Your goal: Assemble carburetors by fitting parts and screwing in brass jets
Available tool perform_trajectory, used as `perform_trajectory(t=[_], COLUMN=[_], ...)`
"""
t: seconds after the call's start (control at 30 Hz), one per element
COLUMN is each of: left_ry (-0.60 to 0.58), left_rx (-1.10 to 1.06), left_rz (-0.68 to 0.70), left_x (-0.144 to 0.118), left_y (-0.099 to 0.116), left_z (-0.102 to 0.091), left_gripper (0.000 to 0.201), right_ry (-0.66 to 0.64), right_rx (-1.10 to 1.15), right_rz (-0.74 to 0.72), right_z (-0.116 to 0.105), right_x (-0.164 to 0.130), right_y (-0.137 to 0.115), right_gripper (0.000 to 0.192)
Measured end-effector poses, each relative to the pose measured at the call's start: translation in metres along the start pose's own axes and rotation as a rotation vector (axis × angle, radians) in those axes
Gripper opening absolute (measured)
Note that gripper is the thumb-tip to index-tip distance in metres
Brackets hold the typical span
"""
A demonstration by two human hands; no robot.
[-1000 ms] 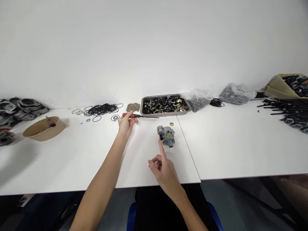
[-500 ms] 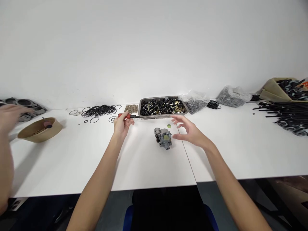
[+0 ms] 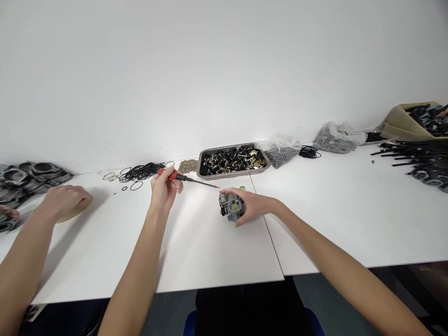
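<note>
The right hand, half a second ago spread apart beside the carburetor, is now around its right side, fingers along the far edge and thumb along the near edge. The left hand keeps its closed hold on a red-handled screwdriver, whose tip now points at the carburetor's top edge, close to the right fingertips. A co-worker's hand has come over the tan bowl at the left; whether it grips anything cannot be told.

The carburetor is on the white counter, in front of a metal tray of small parts. A green disc shows partly behind the right hand. Black O-rings and brass-colored pieces lie left of the tray.
</note>
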State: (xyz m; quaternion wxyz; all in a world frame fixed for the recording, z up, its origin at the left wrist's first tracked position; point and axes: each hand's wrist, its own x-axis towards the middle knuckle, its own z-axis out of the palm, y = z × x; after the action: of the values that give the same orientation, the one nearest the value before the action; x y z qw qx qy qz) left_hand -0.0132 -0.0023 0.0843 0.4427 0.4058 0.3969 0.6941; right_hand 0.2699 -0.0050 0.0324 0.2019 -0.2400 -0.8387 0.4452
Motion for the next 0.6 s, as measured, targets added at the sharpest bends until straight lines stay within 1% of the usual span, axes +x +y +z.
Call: perform_trajectory(t=[0.1, 0.23, 0.33, 0.4, 0.47, 0.6], left_ry=[-0.025, -0.156, -0.231, -0.23, -0.224, -0.226], left_rx=[0.065, 0.167, 0.244, 0.272, 0.294, 0.332], left_rz=[0.074, 0.14, 0.158, 0.157, 0.148, 0.117], left_x=[0.003, 0.005, 0.001, -0.005, -0.011, -0.022], left_y=[0.021, 0.056, 0.074, 0.078, 0.079, 0.078], left_z=[0.018, 0.054, 0.078, 0.088, 0.094, 0.094], left_gripper=[0.025, 0.026, 0.023, 0.021, 0.02, 0.017], right_ry=[0.03, 0.103, 0.117, 0.116, 0.117, 0.157], right_rx=[-0.013, -0.026, -0.019, -0.009, -0.015, -0.093], right_rz=[0.016, 0.032, 0.038, 0.033, 0.014, -0.064], right_z=[0.003, 0.009, 0.011, 0.012, 0.012, 0.017], right_x=[0.0, -0.001, -0.002, -0.001, 0.002, 0.009], right_y=[-0.002, -0.006, -0.005, -0.003, -0.001, 0.003], right_gripper=[0.098, 0.094, 0.094, 0.095, 0.093, 0.078])
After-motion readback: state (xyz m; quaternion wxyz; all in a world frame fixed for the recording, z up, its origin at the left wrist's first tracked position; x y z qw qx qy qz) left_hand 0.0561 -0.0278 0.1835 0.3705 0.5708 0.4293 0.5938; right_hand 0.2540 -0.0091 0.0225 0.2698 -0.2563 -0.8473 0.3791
